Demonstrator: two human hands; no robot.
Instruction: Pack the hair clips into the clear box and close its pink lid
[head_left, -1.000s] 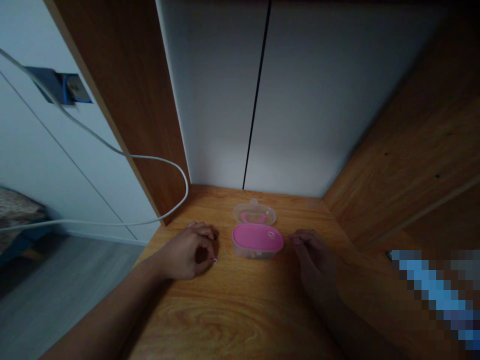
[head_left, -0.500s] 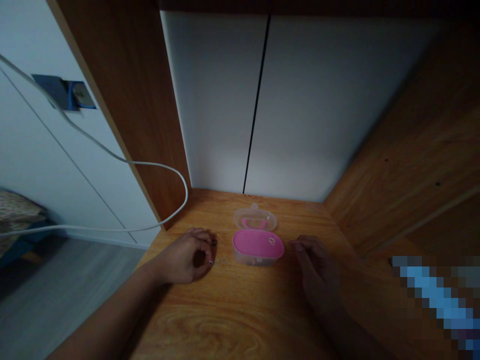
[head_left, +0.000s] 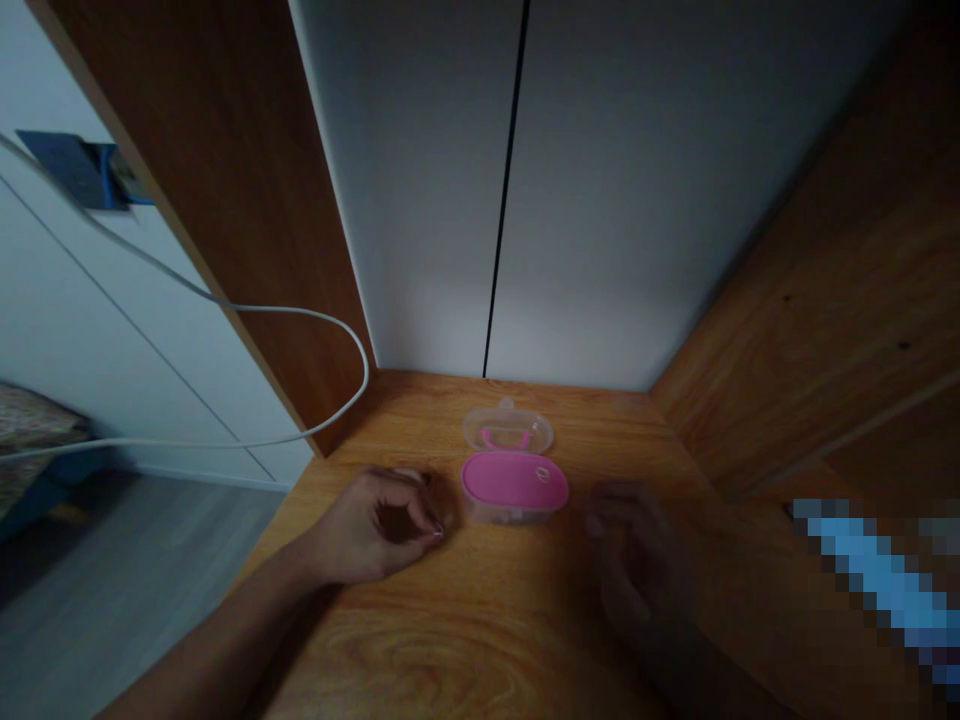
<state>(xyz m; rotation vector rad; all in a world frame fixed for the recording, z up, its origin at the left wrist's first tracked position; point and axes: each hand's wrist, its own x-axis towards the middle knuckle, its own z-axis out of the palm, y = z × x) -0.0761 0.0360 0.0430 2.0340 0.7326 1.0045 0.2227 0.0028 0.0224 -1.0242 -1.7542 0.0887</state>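
Note:
A small clear plastic box [head_left: 514, 490] with a pink insert sits open on the wooden desk [head_left: 480, 620], its transparent lid [head_left: 508, 429] flipped back toward the wall. My left hand [head_left: 379, 522] rests on the desk just left of the box, fingers curled in a loose pinch; what they hold, if anything, is too small to see. My right hand [head_left: 637, 550] lies in shadow to the right of the box, fingers curled and blurred, apart from it.
White cabinet doors [head_left: 510, 190] close the back of the nook. Wooden side panels [head_left: 247, 200] stand on the left and right. A white cable [head_left: 315, 320] loops past the left panel from a blue wall socket [head_left: 75, 170]. The floor lies lower left.
My left hand has slid a little right, closer to the box. My right hand has drawn slightly back toward me. The view shifted a bit.

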